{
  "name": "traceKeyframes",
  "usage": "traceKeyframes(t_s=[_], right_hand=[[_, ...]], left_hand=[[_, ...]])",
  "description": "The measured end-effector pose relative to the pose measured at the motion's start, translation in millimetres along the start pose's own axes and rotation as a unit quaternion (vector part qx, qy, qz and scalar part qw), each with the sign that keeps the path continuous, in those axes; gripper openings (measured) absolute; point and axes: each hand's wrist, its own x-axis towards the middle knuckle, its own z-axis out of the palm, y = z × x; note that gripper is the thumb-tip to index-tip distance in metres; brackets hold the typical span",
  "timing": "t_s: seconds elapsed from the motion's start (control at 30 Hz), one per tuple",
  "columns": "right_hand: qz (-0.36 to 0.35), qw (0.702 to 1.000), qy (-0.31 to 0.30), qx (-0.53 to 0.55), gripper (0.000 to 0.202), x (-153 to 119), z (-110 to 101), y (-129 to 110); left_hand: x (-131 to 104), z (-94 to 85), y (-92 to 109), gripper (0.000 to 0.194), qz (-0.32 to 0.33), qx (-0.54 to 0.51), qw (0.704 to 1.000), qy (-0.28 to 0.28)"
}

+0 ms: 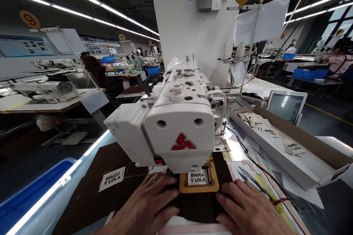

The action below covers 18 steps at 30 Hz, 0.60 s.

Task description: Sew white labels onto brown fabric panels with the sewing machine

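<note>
A white sewing machine [179, 121] with a red emblem stands right in front of me. Beneath its head, a yellow clamp frame [198, 188] surrounds a white label [198, 177] reading "BIMBA Y LOLA". Dark brown fabric [85, 180] spreads under the clamp and out to the left. My left hand [150, 200], with a ring, rests flat on the fabric left of the clamp, fingers stretched out. On the right side, my right hand [245, 203] lies with extended fingertips on the fabric near the frame's corner. Another label [112, 179], with loose thread, is on the fabric at left.
Metal scissors [255, 181] lie beyond my right hand. A long cardboard box [264, 147] of labels and a tilted screen [286, 104] stand at right. Thread cones [225, 51] rise behind. A blue bin [35, 187] sits at lower left. Other people work in the background.
</note>
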Motion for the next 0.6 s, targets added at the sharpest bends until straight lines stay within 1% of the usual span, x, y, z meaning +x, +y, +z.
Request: traceKeyframes(t_s=[0.07,0.13,0.2,0.27,0.37,0.4,0.53,0.6], right_hand=[[0.019,1.000,-0.009,0.010,0.037,0.1,4.6,0.4],[0.010,1.000,-0.017,0.014,0.037,3.5,3.0,0.5],[-0.022,1.000,-0.014,0.008,0.039,9.1,-3.1,-1.0],[-0.064,0.998,-0.028,0.006,0.038,14.8,-9.8,-4.9],[-0.094,0.993,-0.065,-0.003,0.034,19.7,-12.2,-13.5],[-0.096,0.993,-0.066,-0.006,0.033,20.1,-10.6,-16.2],[-0.093,0.995,-0.020,-0.005,0.021,19.9,-4.4,-20.2],[-0.087,0.996,-0.012,-0.012,0.021,21.5,-6.6,-19.5]], left_hand=[[3.7,2.2,0.1,0.025,0.006,-0.019,1.000,0.009],[8.1,0.6,0.3,0.024,0.020,-0.042,0.999,0.002],[11.4,-3.8,-0.4,0.025,0.048,-0.065,0.997,-0.020],[11.5,-8.9,-2.4,0.023,0.077,-0.081,0.993,-0.034],[5.9,-14.9,-6.7,0.021,0.101,-0.099,0.990,-0.015],[3.3,-16.5,-8.1,0.021,0.103,-0.098,0.990,-0.003],[-6.9,-21.4,-14.7,0.024,0.121,-0.058,0.991,0.018],[-13.2,-20.7,-18.8,0.022,0.122,-0.060,0.990,0.032]])
